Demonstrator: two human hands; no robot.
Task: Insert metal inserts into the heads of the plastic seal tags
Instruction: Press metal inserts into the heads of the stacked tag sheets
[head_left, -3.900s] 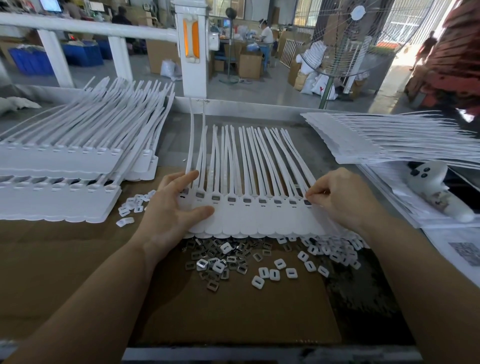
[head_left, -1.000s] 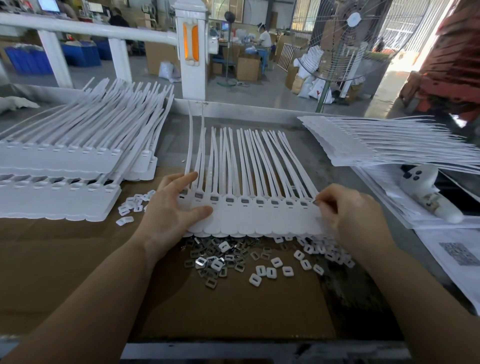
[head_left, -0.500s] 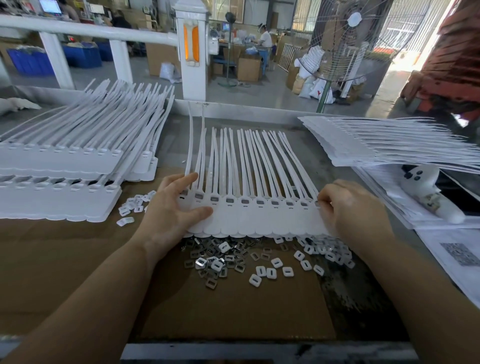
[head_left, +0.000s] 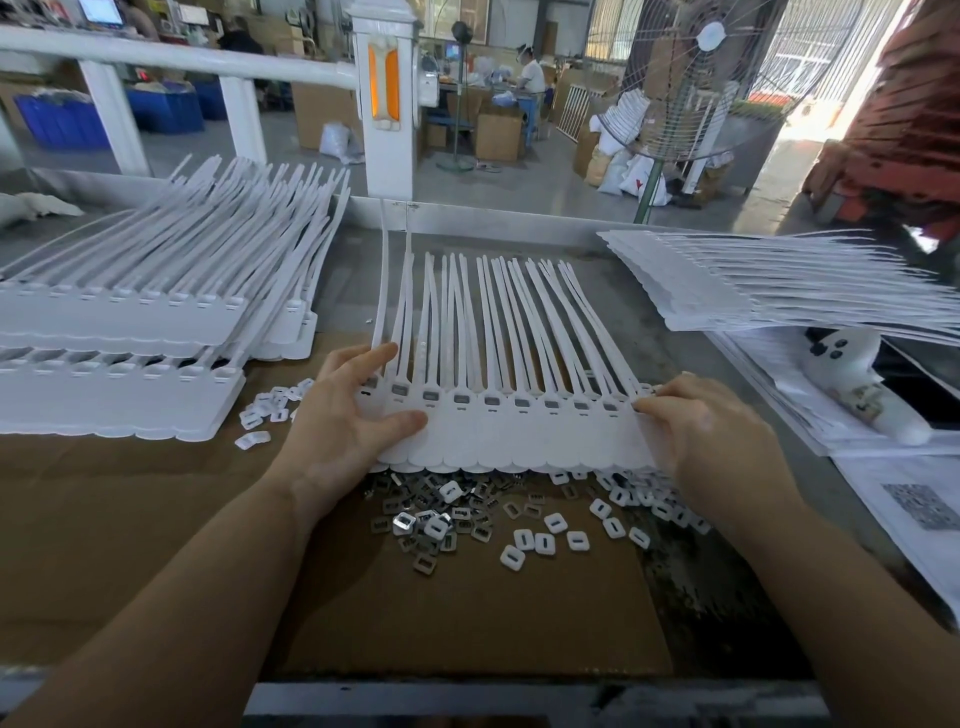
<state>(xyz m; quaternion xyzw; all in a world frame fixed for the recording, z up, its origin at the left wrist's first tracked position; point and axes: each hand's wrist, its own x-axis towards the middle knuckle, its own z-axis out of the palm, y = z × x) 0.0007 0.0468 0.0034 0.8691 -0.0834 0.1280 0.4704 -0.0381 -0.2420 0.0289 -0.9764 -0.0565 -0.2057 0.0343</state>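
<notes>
left hand: the left hand lies flat on the left end of the strip of seal tags, fingers straight, thumb pressed on the tag plates, pinning the strip to the cardboard
right hand: the right hand has its fingertips bunched at the rightmost head of the strip; fingers curled and pressing there, but whether a metal piece sits under them I cannot tell
strip: a joined row of white tags lying between the hands, heads in a line, tails fanned away toward the far edge of the bench; most heads show a dark grey fill, which I take to be metal already seated
loose parts: metal inserts heaped just below the strip's near edge, mixed with small white caps that spread to the right
risk, tilt: an insert pressed in askew could jam proud of the head; the fingertips hide the slot, so it goes by feel
risk, slip: if the left hand eases off, the push at the right end may skate the strip over the cardboard
risk, mix-up: metal and white pieces lie mingled, so a wrong pick is likely
nearby: finished-looking stacks to the left and another stack to the right, well apart from the work
</notes>
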